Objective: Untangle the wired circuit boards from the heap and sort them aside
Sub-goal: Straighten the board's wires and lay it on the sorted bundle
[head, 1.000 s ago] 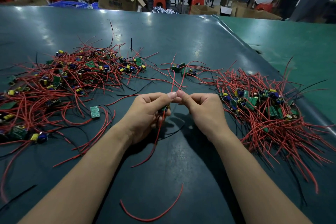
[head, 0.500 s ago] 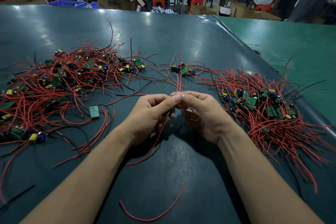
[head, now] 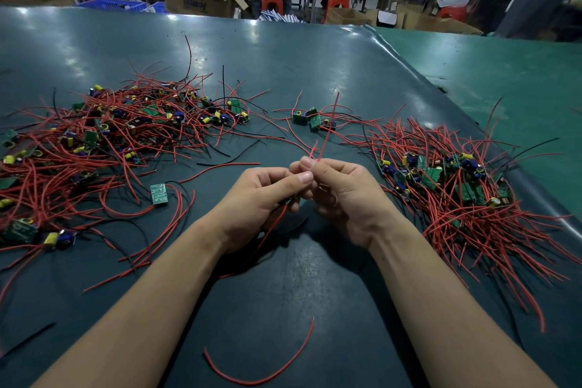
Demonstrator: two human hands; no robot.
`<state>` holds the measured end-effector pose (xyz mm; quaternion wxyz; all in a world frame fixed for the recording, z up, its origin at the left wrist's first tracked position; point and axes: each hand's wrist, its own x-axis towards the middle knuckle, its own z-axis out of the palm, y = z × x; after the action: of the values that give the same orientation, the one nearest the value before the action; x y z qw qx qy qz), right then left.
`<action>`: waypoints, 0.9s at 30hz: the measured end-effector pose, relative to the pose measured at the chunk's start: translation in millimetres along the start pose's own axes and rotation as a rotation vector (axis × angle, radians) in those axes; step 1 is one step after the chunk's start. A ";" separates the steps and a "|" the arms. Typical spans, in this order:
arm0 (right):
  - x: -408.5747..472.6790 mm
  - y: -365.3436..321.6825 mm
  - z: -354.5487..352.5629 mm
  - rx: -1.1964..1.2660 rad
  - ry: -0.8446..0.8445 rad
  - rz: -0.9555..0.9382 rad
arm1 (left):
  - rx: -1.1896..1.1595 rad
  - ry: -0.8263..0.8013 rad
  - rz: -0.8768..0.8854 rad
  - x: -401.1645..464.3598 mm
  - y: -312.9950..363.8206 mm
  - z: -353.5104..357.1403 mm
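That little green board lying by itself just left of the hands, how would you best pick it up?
Probably by its two long edges, coming straight down from above. The lone green board lies flat on the table, apart from the left heap, so its edges look free. Its wires leave the right side and curl away, so pinching the board itself should lift it without dragging the tangle.

The right hand point(head: 343, 198) now overlaps the left hand point(head: 264, 198), fingertips pinched together instead of merely meeting. The red wires point(head: 327, 132) they hold stand higher above the hands than a second ago.
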<state>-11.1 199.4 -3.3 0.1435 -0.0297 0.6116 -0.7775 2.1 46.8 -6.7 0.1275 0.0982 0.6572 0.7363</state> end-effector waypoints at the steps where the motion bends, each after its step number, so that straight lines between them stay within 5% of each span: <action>1: 0.2 0.0 0.2 0.001 0.019 -0.018 | -0.012 -0.006 0.003 0.2 0.2 -0.2; 19: 10.7 -8.8 -18.4 0.189 0.527 -0.291 | -0.003 -0.142 -0.038 -3.7 5.5 -4.2; 24: 10.1 -15.0 -31.9 0.360 0.673 -0.298 | -0.166 -0.104 -0.029 -1.3 2.4 -9.6; 27: 6.9 -13.6 -28.5 0.229 0.597 -0.258 | -0.207 -0.053 0.015 0.2 2.3 -8.4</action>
<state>-26.5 227.3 1.7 -0.1390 0.1385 0.5268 -0.8271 -0.9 38.7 -5.3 0.1486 0.1087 0.5735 0.7982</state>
